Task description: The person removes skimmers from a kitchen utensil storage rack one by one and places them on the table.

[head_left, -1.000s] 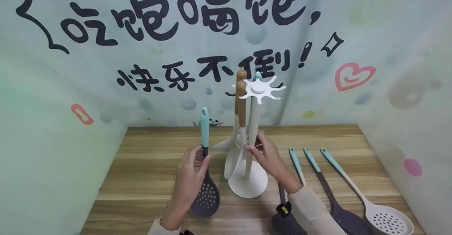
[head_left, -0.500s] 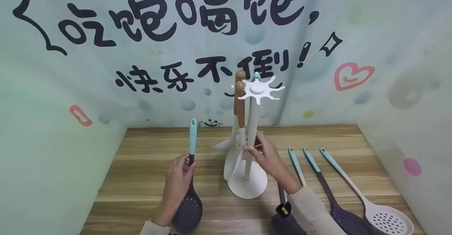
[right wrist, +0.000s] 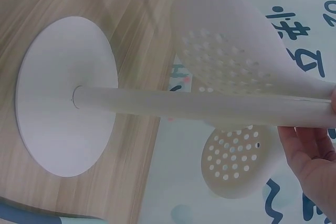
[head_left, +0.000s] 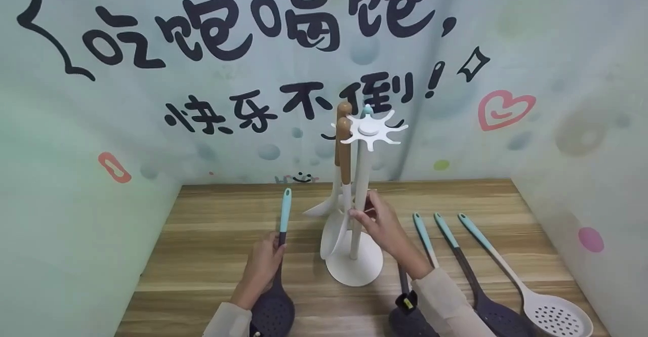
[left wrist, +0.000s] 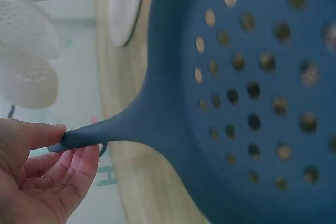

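My left hand [head_left: 264, 262] pinches the dark neck of a slotted skimmer [head_left: 273, 312], just below its turquoise handle [head_left: 286, 210]. In the left wrist view the thumb and fingertips meet on the neck, and the perforated dark-blue skimmer head [left wrist: 173, 87] fills the right side. My right hand [head_left: 380, 229] grips the white pole [head_left: 362, 175] of an upright utensil stand, above its round base [head_left: 354, 271]. Brown-handled white utensils [head_left: 345, 157] hang from the stand's hooked top [head_left: 372, 128]. White perforated heads [right wrist: 231, 156] show behind the pole in the right wrist view.
Right of the stand lie a white skimmer [head_left: 557, 317], a dark slotted turner [head_left: 498, 314] and another turquoise handle [head_left: 424, 230]. The right sleeve [head_left: 448, 301] partly covers a dark utensil [head_left: 411, 322]. A printed cloth [head_left: 243, 160] backs the wooden table [head_left: 202, 256].
My left hand has moved the skimmer left, away from the stand, and down toward the table's front, its handle now leaning right. The right hand stays on the pole.
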Action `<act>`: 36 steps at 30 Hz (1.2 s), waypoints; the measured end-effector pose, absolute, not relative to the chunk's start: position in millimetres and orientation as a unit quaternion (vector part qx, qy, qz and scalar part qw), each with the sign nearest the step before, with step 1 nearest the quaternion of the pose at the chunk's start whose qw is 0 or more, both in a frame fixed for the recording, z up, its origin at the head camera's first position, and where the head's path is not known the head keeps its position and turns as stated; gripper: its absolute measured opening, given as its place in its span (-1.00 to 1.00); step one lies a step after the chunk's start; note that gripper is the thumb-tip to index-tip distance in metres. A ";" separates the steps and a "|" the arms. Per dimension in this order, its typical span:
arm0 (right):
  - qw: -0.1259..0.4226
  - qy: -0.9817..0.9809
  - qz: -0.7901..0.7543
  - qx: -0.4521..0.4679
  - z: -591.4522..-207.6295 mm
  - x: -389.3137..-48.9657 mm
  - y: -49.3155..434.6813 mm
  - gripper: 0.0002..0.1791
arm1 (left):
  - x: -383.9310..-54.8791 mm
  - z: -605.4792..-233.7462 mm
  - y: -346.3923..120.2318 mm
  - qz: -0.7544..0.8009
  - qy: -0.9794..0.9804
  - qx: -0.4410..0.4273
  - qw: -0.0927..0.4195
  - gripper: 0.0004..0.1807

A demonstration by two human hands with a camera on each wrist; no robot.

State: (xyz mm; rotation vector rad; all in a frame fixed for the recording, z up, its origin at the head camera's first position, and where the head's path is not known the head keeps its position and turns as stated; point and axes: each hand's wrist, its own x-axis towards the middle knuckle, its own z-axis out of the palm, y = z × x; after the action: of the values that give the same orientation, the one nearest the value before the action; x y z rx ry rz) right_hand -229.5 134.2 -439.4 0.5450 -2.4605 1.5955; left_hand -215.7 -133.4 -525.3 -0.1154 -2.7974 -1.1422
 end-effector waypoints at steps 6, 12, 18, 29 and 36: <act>0.078 -0.822 0.537 0.173 -440.3 -229.9 133.2 -0.65 | -220.9 -535.5 -127.2 -0.386 -0.922 -0.036 0.010 -0.93; 0.067 -0.825 0.541 0.150 -435.2 -227.7 130.6 -0.65 | -226.1 -541.3 -116.3 -0.399 -0.916 -0.031 -0.040 -0.78; 0.066 -0.826 0.540 0.146 -433.0 -226.2 130.6 -0.64 | -230.0 -543.0 -106.7 -0.374 -0.925 -0.023 -0.061 -0.73; 0.075 -0.817 0.544 0.177 -438.5 -230.0 135.5 -0.64 | -236.0 -540.3 -97.1 -0.284 -0.956 -0.009 -0.071 -0.82; 0.070 -0.821 0.540 0.171 -439.7 -230.4 134.1 -0.67 | -238.6 -539.9 -87.4 -0.273 -0.956 0.016 -0.107 -0.86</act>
State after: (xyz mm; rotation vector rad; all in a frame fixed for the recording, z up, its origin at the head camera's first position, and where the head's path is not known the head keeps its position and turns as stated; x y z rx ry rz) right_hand -230.4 134.1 -439.7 0.5147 -2.4699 1.6254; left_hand -238.6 -87.4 -539.9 0.0537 -3.2275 -0.9211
